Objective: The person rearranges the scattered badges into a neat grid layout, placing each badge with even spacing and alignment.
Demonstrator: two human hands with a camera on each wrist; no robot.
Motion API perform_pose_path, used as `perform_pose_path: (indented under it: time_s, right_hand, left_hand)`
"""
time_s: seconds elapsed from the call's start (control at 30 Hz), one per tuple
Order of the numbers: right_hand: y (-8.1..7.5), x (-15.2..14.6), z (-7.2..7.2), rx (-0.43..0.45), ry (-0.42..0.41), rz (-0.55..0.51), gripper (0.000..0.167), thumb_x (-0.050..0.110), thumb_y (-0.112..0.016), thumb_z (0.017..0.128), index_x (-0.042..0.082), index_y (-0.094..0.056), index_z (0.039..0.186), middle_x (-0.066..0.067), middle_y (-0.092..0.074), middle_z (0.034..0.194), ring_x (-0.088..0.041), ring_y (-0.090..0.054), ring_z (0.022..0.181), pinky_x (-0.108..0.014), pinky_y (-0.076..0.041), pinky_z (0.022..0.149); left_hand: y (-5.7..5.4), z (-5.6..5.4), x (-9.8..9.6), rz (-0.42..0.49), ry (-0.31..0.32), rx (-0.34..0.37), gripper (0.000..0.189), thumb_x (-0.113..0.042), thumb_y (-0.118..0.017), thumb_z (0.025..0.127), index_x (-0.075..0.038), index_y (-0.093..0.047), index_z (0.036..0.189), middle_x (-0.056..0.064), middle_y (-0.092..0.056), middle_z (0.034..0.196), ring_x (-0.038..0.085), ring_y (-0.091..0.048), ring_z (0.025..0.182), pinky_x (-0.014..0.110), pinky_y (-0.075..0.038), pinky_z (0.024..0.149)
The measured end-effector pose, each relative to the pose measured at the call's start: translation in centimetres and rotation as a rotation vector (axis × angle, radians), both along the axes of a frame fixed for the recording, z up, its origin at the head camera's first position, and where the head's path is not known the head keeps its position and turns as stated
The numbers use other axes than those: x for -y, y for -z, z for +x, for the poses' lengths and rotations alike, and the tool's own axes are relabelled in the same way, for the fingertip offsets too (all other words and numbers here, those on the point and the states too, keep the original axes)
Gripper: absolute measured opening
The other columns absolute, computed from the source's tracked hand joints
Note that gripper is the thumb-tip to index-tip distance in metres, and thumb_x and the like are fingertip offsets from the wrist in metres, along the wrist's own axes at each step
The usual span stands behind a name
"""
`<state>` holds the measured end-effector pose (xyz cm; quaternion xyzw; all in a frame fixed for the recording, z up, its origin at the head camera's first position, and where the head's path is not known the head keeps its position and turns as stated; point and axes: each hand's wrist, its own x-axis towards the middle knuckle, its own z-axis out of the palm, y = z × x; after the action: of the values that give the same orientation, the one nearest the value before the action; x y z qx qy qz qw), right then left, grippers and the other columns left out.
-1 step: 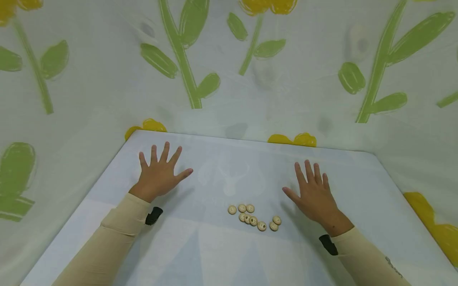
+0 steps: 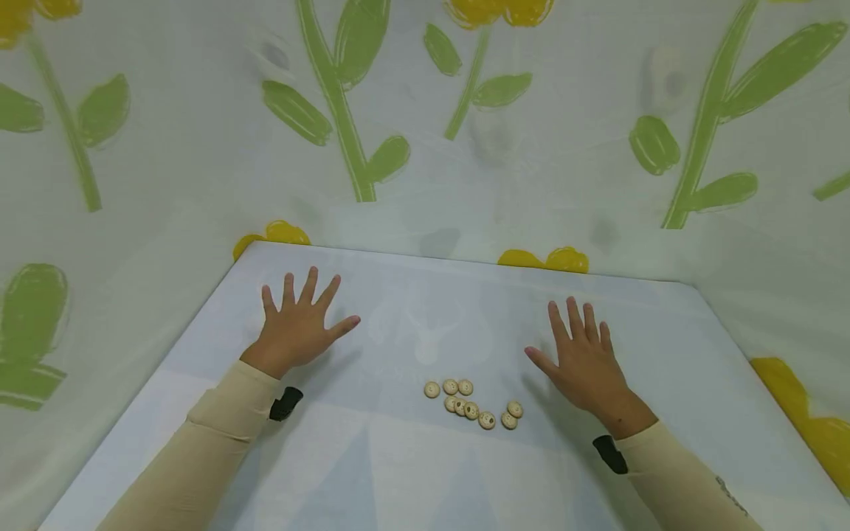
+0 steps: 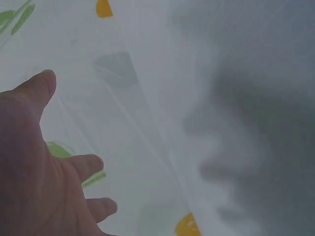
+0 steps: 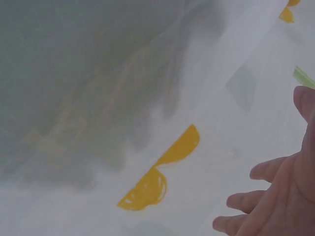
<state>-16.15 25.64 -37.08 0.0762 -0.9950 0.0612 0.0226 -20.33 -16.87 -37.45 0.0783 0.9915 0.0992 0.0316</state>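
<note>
Several small round beige discs (image 2: 487, 420) with dark marks on their faces lie loosely grouped on the white table, between the two hands and nearer the right one. To their left, my left hand (image 2: 295, 332) is held over the table with fingers spread wide and nothing in it. On the other side my right hand (image 2: 584, 369) hovers with its fingers straight and its thumb out toward the discs, also holding nothing. Both hands cast shadows on the tabletop. In the left wrist view the left palm (image 3: 44, 167) shows bare; the right palm (image 4: 285, 191) does too in the right wrist view.
The white table (image 2: 425, 472) has faint pale-blue printed shapes. A whitish cloth (image 2: 564, 177) with green stems and yellow flowers hangs behind it and down both sides. Black wrist bands (image 2: 285, 403) sit under both beige sleeves (image 2: 192, 450).
The left hand's fingertips have dipped very slightly. The right hand and the discs stay as they were.
</note>
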Motion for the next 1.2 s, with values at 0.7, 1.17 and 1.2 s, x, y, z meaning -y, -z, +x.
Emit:
perform_pose_path:
  time_s: [0.7, 1.17, 1.2]
  right_hand:
    - [0.4, 2.5, -0.9, 0.1, -0.181, -0.385, 0.027, 0.021, -0.068, 0.095, 0.007, -0.062, 0.118, -0.006, -0.06, 0.089, -0.021, -0.058, 0.081, -0.033, -0.052, 0.069]
    - [1.3, 0.6, -0.3, 0.447, -0.413, -0.493, 0.022, 0.021, -0.076, 0.089, 0.014, -0.06, 0.103, 0.005, -0.05, 0.072, -0.004, -0.048, 0.064, -0.022, -0.043, 0.057]
    - [1.4, 0.4, -0.3, 0.469, -0.424, -0.49, 0.023, 0.021, -0.076, 0.089, 0.014, -0.06, 0.104, 0.005, -0.05, 0.072, -0.004, -0.048, 0.064, -0.022, -0.044, 0.057]
  left_hand:
    - [1.1, 1.1, -5.8, 0.196, 0.307, 0.032, 0.036, -0.038, -0.065, 0.097, -0.017, -0.064, 0.126, -0.002, -0.069, 0.099, 0.013, -0.062, 0.079, 0.045, -0.048, 0.086]
    - [2.7, 0.9, -9.6, 0.261, 0.536, 0.192, 0.034, -0.035, -0.074, 0.09, -0.02, -0.062, 0.118, -0.006, -0.058, 0.089, 0.009, -0.054, 0.08, 0.031, -0.046, 0.081]
    - [2.9, 0.8, -9.6, 0.263, 0.547, 0.192, 0.033, -0.034, -0.074, 0.09, -0.02, -0.062, 0.117, -0.007, -0.058, 0.089, 0.008, -0.053, 0.081, 0.031, -0.045, 0.081]
